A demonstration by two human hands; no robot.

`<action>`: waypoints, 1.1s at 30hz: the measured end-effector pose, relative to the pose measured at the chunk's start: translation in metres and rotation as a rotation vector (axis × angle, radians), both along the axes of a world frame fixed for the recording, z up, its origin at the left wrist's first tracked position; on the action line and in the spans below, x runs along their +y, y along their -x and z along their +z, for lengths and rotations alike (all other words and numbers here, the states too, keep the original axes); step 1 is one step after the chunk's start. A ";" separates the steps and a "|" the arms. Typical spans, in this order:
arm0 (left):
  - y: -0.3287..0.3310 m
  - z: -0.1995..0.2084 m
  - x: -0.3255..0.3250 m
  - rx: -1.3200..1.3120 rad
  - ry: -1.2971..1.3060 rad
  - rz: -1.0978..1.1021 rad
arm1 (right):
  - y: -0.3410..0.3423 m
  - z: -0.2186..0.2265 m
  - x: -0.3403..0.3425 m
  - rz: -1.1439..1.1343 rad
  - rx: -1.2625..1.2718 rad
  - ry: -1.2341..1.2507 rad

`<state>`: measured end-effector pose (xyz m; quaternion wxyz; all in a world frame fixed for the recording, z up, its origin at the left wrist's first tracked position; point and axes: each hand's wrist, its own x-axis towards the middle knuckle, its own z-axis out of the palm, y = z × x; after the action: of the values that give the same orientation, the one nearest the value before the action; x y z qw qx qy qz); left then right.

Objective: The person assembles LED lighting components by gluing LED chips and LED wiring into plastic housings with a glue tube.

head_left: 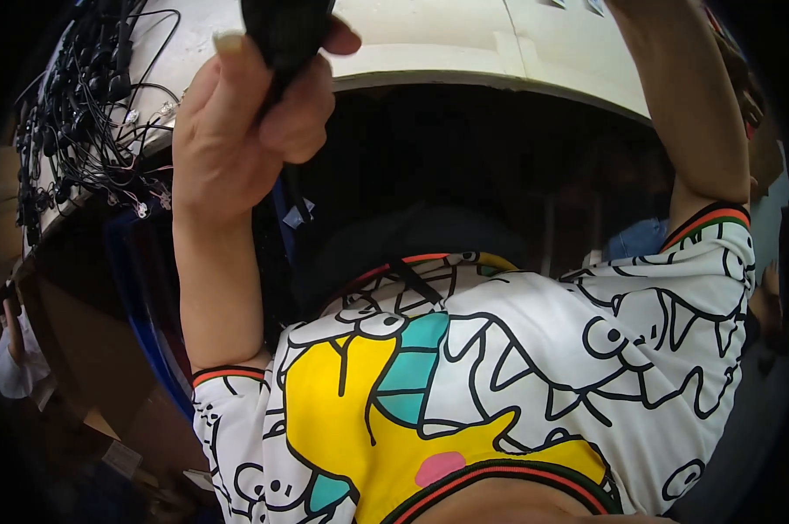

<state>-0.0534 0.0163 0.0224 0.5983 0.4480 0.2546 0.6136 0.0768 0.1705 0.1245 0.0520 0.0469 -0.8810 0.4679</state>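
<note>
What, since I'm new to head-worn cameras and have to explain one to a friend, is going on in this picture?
There is no robot here, just a person working with bare hands. The single picture comes from the left of two wide fisheye cameras worn on the head, looking down, so straight edges bend. The patterned shirt is the wearer's own. The left hand grips a black object, cut off by the upper edge, so I can't tell what it is. The right forearm reaches up out of the picture; its hand is out of view. On the pale table, at the left, lies a heap of black cables, some hanging over the edge.
</note>
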 end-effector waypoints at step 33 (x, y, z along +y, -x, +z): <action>-0.050 -0.050 -0.004 0.603 0.063 0.626 | -0.036 -0.072 -0.017 -0.236 0.024 -0.368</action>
<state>-0.0036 0.0127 -0.0273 0.2958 0.4898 0.5601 0.5991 0.1125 0.1537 0.0524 0.1074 -0.0423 -0.9503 0.2891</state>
